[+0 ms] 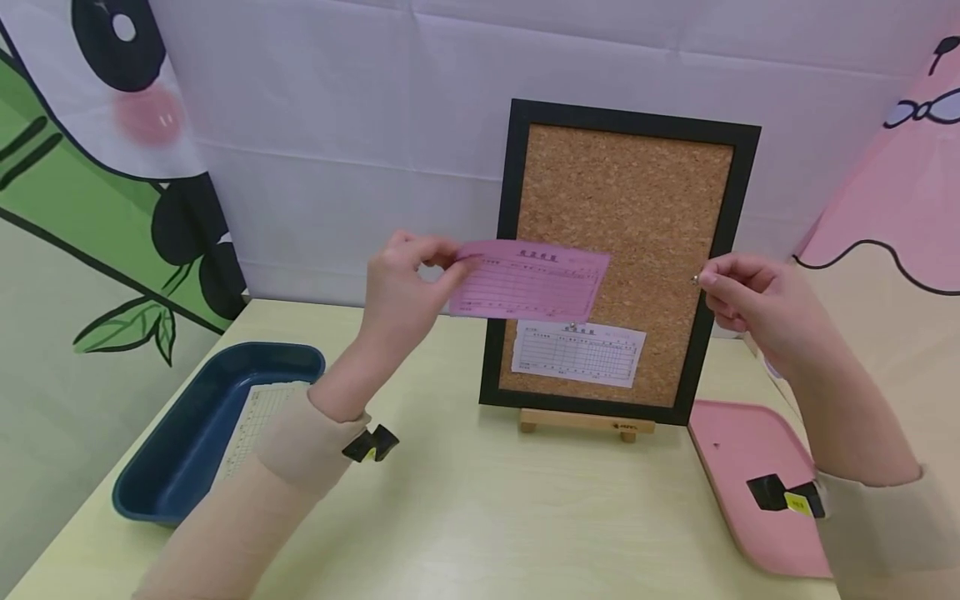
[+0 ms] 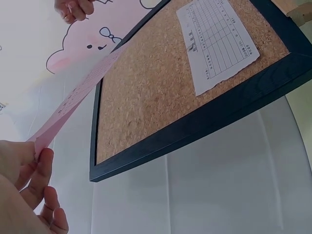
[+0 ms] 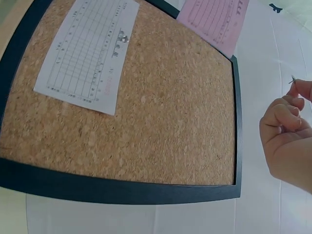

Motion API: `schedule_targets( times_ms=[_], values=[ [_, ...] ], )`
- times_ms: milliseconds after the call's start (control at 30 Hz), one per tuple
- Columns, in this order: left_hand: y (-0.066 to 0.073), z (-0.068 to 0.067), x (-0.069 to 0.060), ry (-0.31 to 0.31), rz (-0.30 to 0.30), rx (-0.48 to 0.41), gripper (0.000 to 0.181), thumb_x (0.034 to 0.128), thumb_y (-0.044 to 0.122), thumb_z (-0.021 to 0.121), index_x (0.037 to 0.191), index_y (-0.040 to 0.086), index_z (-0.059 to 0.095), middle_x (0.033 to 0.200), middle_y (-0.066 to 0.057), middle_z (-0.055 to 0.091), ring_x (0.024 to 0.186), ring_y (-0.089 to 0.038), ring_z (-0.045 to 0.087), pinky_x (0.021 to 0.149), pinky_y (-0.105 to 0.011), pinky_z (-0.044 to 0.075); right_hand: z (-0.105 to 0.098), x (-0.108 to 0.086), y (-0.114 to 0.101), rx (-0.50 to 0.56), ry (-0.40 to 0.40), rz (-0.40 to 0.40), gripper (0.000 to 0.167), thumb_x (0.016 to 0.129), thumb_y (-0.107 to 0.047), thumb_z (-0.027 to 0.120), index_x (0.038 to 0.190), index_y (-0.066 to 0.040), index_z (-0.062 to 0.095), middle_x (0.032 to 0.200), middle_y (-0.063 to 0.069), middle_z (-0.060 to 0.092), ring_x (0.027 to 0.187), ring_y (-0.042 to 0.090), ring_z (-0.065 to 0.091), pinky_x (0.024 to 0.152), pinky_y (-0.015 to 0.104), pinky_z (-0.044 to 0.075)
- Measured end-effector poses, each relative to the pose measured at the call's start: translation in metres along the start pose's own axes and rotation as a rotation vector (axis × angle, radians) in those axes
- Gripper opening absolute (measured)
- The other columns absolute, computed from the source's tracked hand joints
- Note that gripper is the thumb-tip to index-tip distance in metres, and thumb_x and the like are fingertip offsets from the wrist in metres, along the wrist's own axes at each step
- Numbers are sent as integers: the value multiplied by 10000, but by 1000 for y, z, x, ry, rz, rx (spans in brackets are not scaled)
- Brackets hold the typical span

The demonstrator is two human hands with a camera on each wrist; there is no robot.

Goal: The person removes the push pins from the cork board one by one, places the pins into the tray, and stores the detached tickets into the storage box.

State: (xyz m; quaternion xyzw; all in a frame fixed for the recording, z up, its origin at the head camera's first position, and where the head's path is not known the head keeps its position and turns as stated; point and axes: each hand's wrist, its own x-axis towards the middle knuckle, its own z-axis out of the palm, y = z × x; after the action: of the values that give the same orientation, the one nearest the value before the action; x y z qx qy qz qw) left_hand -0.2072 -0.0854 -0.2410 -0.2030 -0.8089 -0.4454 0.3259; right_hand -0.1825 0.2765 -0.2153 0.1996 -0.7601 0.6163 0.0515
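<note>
My left hand pinches the left edge of a pink printed form between thumb and fingers. The form stretches in front of the black-framed corkboard; in the left wrist view it stands off the cork on the hand's side. Near the board's right frame, my right hand holds a small metal thumbtack by thumb and fingertip, its point sticking out. Lower on the cork hangs a white printed form, with a metal tack at its top edge.
A wooden easel props up the board. On the left, a dark blue tray holds white gridded paper, partly hidden by my left arm. A pink tray with a small tack lies at the right.
</note>
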Motion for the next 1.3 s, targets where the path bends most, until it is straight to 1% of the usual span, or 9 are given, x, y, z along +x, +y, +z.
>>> schedule_targets(
  times_ms=[133, 233, 467, 667, 800, 900, 1033, 1200, 1300],
  values=[
    [-1, -10, -2, 7, -2, 22, 137, 824, 127, 731, 931, 41, 733, 823, -69, 695, 826, -204, 481, 716, -302, 356, -6, -8, 4, 18, -15, -12, 99, 942, -15, 529, 914, -50, 618, 629, 13, 430, 507, 161, 335, 493, 322, 227],
    [-2, -19, -4, 14, -2, 41, 127, 823, 114, 729, 928, 42, 733, 822, -71, 695, 826, -186, 477, 709, -292, 356, -11, -14, 6, 16, -11, -23, 121, 941, 8, 518, 920, -49, 623, 640, 15, 436, 512, 158, 348, 470, 303, 253],
    [-5, -43, -12, 32, 2, 84, 107, 828, 90, 716, 914, 30, 732, 808, -86, 695, 807, -137, 446, 683, -274, 329, -21, -29, 13, 35, 40, -50, 156, 926, 68, 504, 946, -32, 622, 698, 21, 504, 542, 138, 419, 484, 218, 381],
    [-10, -60, -19, 59, -14, 110, 139, 837, 119, 716, 940, 28, 734, 812, -99, 692, 820, -129, 435, 691, -264, 328, -28, -39, 21, 10, 67, -82, 124, 921, 82, 502, 942, 3, 595, 701, 26, 508, 548, 140, 445, 487, 230, 384],
    [-14, -69, -22, 67, -41, 124, 165, 842, 149, 715, 964, 40, 736, 826, -97, 689, 838, -111, 425, 694, -235, 328, -34, -45, 27, -42, 108, -52, 88, 923, 53, 521, 933, -7, 585, 695, 23, 502, 533, 139, 449, 485, 230, 392],
    [-17, -76, -24, 77, -35, 143, 171, 833, 140, 724, 971, 39, 737, 829, -96, 684, 841, -83, 420, 700, -216, 329, -38, -51, 32, -92, 143, -29, 84, 923, 36, 533, 932, -23, 592, 691, 12, 508, 536, 131, 452, 503, 226, 390],
    [-24, -86, -28, 94, -20, 175, 177, 817, 115, 737, 970, 28, 738, 831, -105, 675, 842, -40, 412, 712, -190, 329, -43, -58, 37, -130, 154, -32, 88, 923, 43, 529, 925, -19, 591, 664, 7, 512, 551, 131, 458, 515, 238, 373],
    [-31, -100, -32, 95, -40, 223, 198, 810, 102, 742, 986, 11, 730, 851, -128, 664, 860, 6, 393, 720, -163, 322, -50, -68, 47, -133, 155, -26, 117, 908, 77, 533, 904, -14, 607, 659, 2, 539, 556, 126, 467, 534, 235, 363],
    [-36, -108, -34, 91, -55, 254, 202, 812, 93, 738, 990, 0, 725, 863, -133, 651, 867, 25, 382, 723, -153, 315, -53, -74, 53, -139, 175, 4, 121, 900, 80, 546, 891, -15, 620, 662, -6, 555, 551, 121, 473, 541, 227, 354]
  ],
)
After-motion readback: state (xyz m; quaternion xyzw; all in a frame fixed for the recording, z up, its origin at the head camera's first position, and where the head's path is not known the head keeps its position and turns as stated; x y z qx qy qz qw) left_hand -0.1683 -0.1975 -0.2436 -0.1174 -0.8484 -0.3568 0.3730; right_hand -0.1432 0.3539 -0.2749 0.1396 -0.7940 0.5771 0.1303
